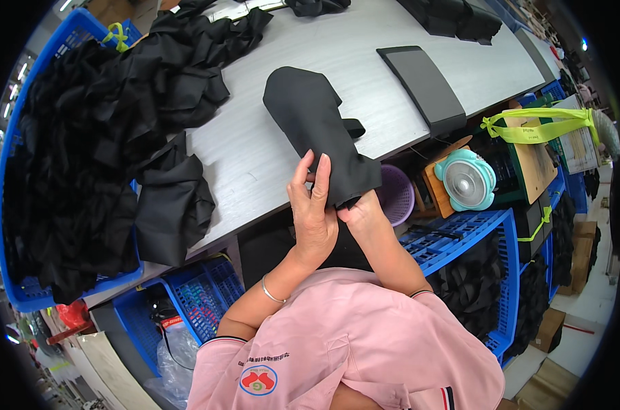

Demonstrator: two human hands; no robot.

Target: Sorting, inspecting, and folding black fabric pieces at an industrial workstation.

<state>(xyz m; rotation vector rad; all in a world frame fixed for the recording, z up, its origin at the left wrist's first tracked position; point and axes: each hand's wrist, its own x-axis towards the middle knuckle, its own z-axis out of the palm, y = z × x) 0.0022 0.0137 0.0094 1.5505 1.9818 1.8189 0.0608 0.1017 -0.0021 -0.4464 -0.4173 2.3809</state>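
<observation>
A black fabric pouch [310, 123], long with a rounded far end, lies over the worktable's near edge in front of me. A small black loop [354, 128] sticks out from its right side. My left hand [314, 215] rests against the pouch's near left side, its fingers stretched and spread. At the pouch's near end, my right hand [360, 208] holds the edge, and most of its fingers are hidden in or behind the fabric. On the table to the right lies a flat dark grey panel [425, 85].
A blue crate [6, 225] heaped with black fabric pieces [85, 150] stands at the left. More black pieces [453, 17] lie at the far right of the table [245, 157]. Below the right edge are a purple basket [395, 195], a turquoise fan [466, 179] and a blue crate [508, 273].
</observation>
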